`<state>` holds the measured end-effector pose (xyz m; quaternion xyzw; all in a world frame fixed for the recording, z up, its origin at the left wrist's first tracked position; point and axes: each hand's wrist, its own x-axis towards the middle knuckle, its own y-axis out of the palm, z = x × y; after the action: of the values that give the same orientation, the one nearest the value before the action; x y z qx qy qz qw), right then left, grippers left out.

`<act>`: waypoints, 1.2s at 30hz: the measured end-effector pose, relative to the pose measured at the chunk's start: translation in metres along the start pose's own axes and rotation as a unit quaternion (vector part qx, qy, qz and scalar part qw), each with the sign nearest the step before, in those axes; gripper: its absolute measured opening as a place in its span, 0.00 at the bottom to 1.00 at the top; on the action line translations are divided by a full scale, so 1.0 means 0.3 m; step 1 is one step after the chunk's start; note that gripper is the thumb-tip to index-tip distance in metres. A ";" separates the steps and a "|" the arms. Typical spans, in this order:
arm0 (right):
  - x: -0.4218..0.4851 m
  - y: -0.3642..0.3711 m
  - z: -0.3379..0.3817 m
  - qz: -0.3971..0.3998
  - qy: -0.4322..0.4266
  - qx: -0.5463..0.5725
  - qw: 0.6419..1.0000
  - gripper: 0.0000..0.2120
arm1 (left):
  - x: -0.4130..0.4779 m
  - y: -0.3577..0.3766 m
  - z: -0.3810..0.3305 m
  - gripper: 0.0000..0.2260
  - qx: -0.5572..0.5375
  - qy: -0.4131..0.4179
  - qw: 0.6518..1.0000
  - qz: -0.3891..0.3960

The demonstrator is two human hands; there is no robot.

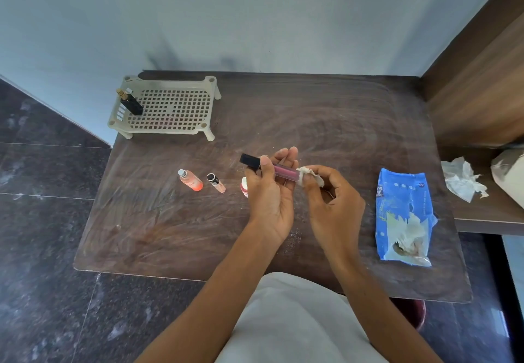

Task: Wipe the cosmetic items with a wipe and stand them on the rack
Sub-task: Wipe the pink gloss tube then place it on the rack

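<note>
- Table (283,107): dark wood, carrying the items below.
- Rack (158,133): cream, perforated, sitting at the far left. A black bottle (133,103) with a gold top is standing at its left end.
- Wipes packet (402,192): blue, torn open, lying at the near right.
- Left hand (269,189): gripping the lip gloss tube (285,170) above the table's middle. The thumb is pressing beside the black cap, and the barrel is lying across the fingers.
- Right hand (334,201): pinching the wipe (310,176) around the tube's right end.
- Handling (judgement): the tube is looking light, rigid and smooth, and probably slippery once damp. The squared cap or mid-barrel is offering the surest hold.
- Waiting just left of the hands: orange bottle (190,181), small vial (216,183), and a red-and-white item (244,188) partly hidden by the left hand.
</note>
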<state>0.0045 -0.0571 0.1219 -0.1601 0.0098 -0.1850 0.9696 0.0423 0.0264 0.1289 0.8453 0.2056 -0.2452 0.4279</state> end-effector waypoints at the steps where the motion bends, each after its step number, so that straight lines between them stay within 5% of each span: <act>1: -0.006 -0.001 -0.004 0.004 -0.029 -0.022 0.999 0.05 | 0.004 0.005 0.001 0.09 -0.009 0.002 1.000 -0.006; 5: -0.018 -0.005 -0.030 0.000 -0.122 -0.114 0.986 0.06 | 0.004 0.010 0.005 0.08 -0.006 -0.009 1.000 -0.014; 17: 0.015 -0.028 -0.033 -0.023 -0.030 -0.039 0.999 0.05 | 0.000 0.005 0.019 0.19 -0.049 -0.035 0.998 -0.014; 26: 0.020 -0.021 -0.036 -0.012 -0.138 -0.108 0.984 0.05 | 0.010 0.003 0.020 0.18 -0.051 -0.065 0.996 -0.017; 30: 0.038 -0.017 -0.019 0.004 -0.053 -0.029 0.998 0.05 | 0.014 0.006 0.008 0.16 -0.014 -0.051 0.999 0.001; 36: 0.069 -0.027 0.002 0.033 -0.064 -0.057 0.996 0.06 | -0.009 -0.017 0.012 0.12 0.145 0.027 0.987 0.064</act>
<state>0.0208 -0.0715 0.1258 -0.2263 -0.0366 -0.1413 0.9630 0.0364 0.0257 0.1256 0.9162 0.1253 -0.2217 0.3095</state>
